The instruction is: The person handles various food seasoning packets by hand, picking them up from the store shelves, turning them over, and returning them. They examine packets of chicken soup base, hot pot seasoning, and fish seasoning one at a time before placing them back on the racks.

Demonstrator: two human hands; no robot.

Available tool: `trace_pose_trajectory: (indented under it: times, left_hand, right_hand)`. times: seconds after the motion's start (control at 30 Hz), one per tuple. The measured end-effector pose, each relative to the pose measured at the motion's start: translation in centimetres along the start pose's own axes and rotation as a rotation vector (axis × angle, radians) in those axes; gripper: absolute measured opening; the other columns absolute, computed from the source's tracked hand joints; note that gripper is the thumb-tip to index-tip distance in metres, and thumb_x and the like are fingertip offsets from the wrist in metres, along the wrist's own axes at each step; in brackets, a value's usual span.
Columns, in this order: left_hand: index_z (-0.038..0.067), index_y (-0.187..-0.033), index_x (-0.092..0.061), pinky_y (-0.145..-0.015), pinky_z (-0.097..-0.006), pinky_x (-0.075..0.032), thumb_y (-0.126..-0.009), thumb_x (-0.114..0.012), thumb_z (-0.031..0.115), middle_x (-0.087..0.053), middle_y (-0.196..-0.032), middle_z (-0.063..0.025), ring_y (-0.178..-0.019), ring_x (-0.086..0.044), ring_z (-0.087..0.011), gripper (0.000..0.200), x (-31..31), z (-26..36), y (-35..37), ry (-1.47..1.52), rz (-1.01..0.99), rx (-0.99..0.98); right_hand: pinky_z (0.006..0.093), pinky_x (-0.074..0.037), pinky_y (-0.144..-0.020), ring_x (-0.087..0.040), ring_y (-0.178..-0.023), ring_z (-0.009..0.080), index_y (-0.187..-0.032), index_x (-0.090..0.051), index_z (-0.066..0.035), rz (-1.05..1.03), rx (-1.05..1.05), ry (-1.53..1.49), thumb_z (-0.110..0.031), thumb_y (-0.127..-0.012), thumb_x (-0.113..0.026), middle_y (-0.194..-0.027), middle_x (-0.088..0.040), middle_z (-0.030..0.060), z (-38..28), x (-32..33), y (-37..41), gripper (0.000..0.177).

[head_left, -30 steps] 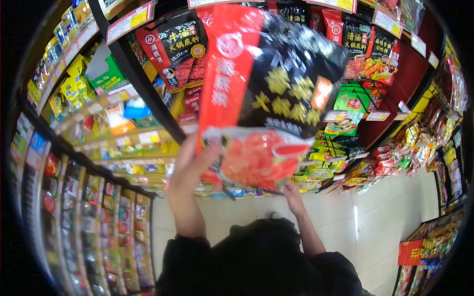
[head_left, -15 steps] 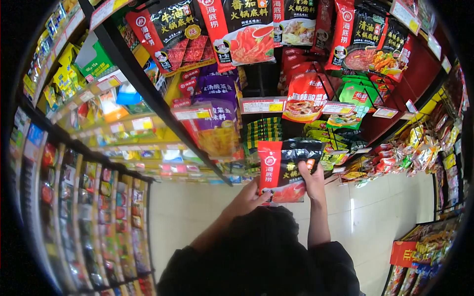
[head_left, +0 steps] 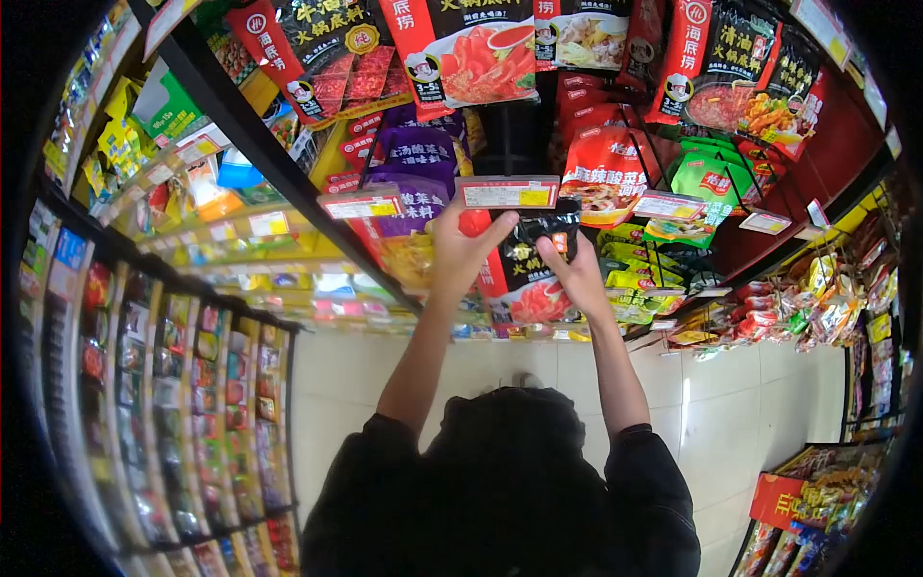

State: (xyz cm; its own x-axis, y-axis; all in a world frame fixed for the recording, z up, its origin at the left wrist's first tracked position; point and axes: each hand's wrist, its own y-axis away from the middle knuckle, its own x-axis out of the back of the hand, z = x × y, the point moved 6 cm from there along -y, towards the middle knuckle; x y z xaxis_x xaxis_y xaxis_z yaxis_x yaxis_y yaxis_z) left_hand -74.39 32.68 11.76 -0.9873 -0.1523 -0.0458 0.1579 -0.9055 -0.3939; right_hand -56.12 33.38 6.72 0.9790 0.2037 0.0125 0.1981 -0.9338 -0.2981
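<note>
Between my two hands is a red and black packet of hotpot soup base (head_left: 527, 293), with a picture of red food on its lower part. My left hand (head_left: 463, 248) grips its upper left side, thumb across the front. On the right edge, my right hand (head_left: 577, 274) pinches it with the thumb on the front. The packet's top reaches up just beneath a price tag (head_left: 507, 193) on a hook. Purple packets (head_left: 413, 207) hang to the left of my left hand. Red packets (head_left: 604, 173) hang above and to the right of my right hand.
Larger hotpot base packets (head_left: 476, 58) hang along the row above. Green packets (head_left: 707, 188) and yellow-green packets (head_left: 635, 279) are at the right. Shelves of goods (head_left: 183, 385) line the left side. Pale floor tiles (head_left: 721, 385) lie below, with a red display box (head_left: 777, 500) at lower right.
Both hands have moved forward and up with the packet, towards the hooks. My left hand has shifted from its lower left corner to its upper left side.
</note>
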Motion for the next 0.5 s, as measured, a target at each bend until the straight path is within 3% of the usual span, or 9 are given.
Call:
trace_pose_trajectory:
  times: [0.07, 0.2, 0.5]
  left_hand:
    - [0.001, -0.105, -0.068, -0.082, -0.0260, -0.053, -0.083, -0.080, 0.006, -0.073, -0.093, -0.0029, -0.088, -0.067, -0.0101, 0.026, 0.4, 0.3, -0.8, -0.028, 0.024, -0.014]
    - [0.002, -0.102, -0.066, -0.080, -0.0242, -0.051, -0.083, -0.080, 0.004, -0.071, -0.093, -0.0007, -0.087, -0.063, -0.0068, 0.024, 1.0, -0.3, -1.9, 0.075, 0.003, -0.072]
    - [0.001, -0.100, -0.065, -0.077, -0.0235, -0.050, -0.079, -0.079, -0.001, -0.068, -0.091, -0.0022, -0.086, -0.063, -0.0082, 0.025, 0.5, 0.3, -2.6, -0.069, 0.064, -0.209]
  right_hand:
    - [0.0301, -0.051, -0.086, -0.062, -0.094, 0.0099, -0.121, -0.060, 0.001, 0.003, 0.019, 0.017, -0.025, -0.098, -0.067, -0.105, -0.072, 0.0085, 0.1, -0.3, -0.8, 0.036]
    - [0.0299, -0.050, -0.088, -0.062, -0.094, 0.0103, -0.122, -0.060, 0.002, 0.008, 0.066, 0.016, -0.026, -0.098, -0.068, -0.106, -0.072, 0.0097, -0.5, -0.8, -2.0, 0.038]
    - [0.0300, -0.050, -0.088, -0.063, -0.093, 0.0105, -0.121, -0.060, 0.001, 0.026, 0.042, -0.003, -0.026, -0.098, -0.068, -0.105, -0.072, 0.0082, 0.0, -0.3, -2.8, 0.036]
